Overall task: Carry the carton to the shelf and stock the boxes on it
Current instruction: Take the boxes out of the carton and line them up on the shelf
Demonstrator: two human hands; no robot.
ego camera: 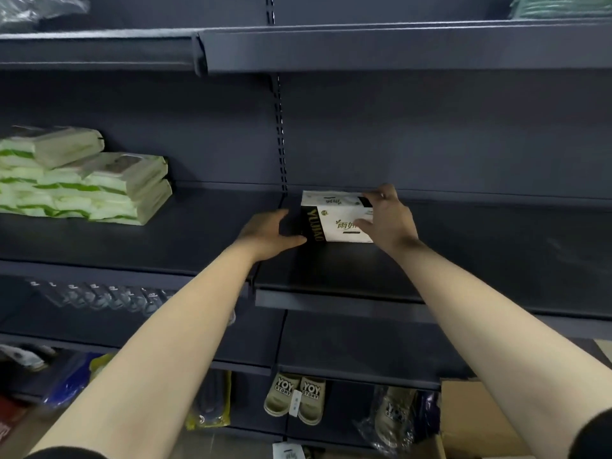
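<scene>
Fingers (pixel 277 215) of the left hand (pixel 266 234) reach forward, straight and loosely spread, with the thumb touching the lower left corner of the box (pixel 332 223); this hand holds nothing. Fingers (pixel 373 195) of the right hand (pixel 388 220) curl over the box's top right edge while the thumb presses on its front face, so this hand grips it.

Far left on the shelf (pixel 331 270), soft plastic-wrapped packs (pixel 82 180), green and white, lie stacked flat in a stepped pile. The shelf is dark grey metal, matt, with a slotted post (pixel 281 140) dividing its two bays.

The box stands just right of that post, near the back of the right bay, resting on the shelf board. It is a rectangular cardboard box, white on top and front with green leaf marks and printed characters, and its left end is black with gold lettering.

Lower down, a pair of beige slippers (pixel 294 397) sits on the bottom tier. At the lower right stands the brown cardboard carton (pixel 470 419); its inside cannot be seen.
</scene>
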